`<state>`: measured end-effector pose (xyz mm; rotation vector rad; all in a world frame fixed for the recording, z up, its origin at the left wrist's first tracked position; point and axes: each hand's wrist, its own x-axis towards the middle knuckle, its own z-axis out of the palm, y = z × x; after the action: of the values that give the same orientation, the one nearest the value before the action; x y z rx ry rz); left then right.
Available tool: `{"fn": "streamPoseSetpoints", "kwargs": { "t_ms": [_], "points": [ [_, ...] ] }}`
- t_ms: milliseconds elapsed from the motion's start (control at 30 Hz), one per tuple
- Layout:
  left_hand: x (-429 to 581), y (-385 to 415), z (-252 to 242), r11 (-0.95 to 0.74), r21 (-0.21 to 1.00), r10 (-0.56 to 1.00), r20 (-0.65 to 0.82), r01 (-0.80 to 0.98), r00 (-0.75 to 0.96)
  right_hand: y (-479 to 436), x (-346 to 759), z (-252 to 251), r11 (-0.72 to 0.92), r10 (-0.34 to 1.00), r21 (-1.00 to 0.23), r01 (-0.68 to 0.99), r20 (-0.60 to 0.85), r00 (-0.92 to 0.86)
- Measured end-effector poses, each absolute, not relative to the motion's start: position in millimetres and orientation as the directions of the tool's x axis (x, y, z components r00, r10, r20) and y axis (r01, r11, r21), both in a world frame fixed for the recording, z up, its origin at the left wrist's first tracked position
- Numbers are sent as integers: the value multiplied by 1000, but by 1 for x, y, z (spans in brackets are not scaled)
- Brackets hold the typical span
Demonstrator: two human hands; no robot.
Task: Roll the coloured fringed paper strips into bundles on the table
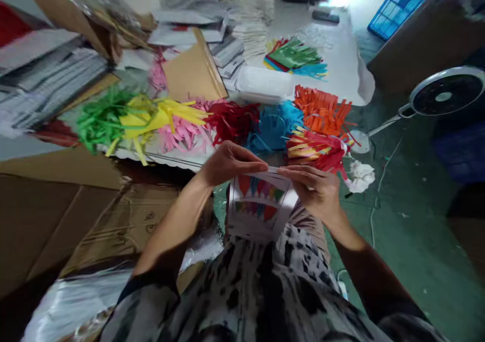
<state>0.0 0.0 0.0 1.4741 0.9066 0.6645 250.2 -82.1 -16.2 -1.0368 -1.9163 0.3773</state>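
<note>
Over my lap, my left hand [237, 164] and my right hand [314, 185] pinch the top edge of a white printed paper sheet [257, 226], their fingertips almost meeting. Colourful tassel shapes are printed on the sheet, which looks folded or doubled near the top. Just beyond my hands, paper tassel bundles lie along the table's front: green [102, 119], yellow [151, 117], pink [182, 132], dark red [233, 120], blue [271, 127] and orange [322, 112]. Nearest my right hand is a mixed red and yellow bundle [316, 147].
A white plastic tray [265, 83] stands behind the bundles, beside a brown envelope [189, 71]. Stacks of printed packets [56, 79] lie at left. Cardboard boxes [94, 200] sit below the table on the left. A fan [447, 94] and a blue crate [409, 3] are at right.
</note>
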Motion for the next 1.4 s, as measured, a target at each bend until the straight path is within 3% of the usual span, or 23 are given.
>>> {"fn": "streamPoseSetpoints", "kwargs": {
  "t_ms": [133,233,500,667,933,1167,1267,1333,1400],
  "points": [
    [2,-3,6,-96,976,845,-24,196,534,-87,252,-7,438,897,-826,354,378,-228],
    [5,-7,11,-130,974,858,16,187,513,-90,251,5,210,967,-935,286,156,-201],
    [6,-14,12,-82,980,839,-29,179,543,-92,246,13,95,994,-910,404,62,-92],
    [5,-11,8,-163,971,841,44,175,539,-93,257,11,15,988,-961,278,-29,-152],
    [-5,-2,-2,-153,977,728,10,148,685,-95,273,3,-145,952,-985,98,-166,-258],
    [7,7,15,-246,964,575,59,104,816,-88,274,22,-52,908,-959,277,-161,-388],
    [8,3,34,-373,926,669,220,64,710,-83,272,30,-3,925,-949,315,-122,-361],
    [-2,-13,47,-492,870,777,427,23,463,-81,275,33,27,982,-970,243,-20,-188],
    [-17,-42,51,-580,814,791,571,-32,220,-79,281,34,59,997,-993,104,65,53]
  ]
}}
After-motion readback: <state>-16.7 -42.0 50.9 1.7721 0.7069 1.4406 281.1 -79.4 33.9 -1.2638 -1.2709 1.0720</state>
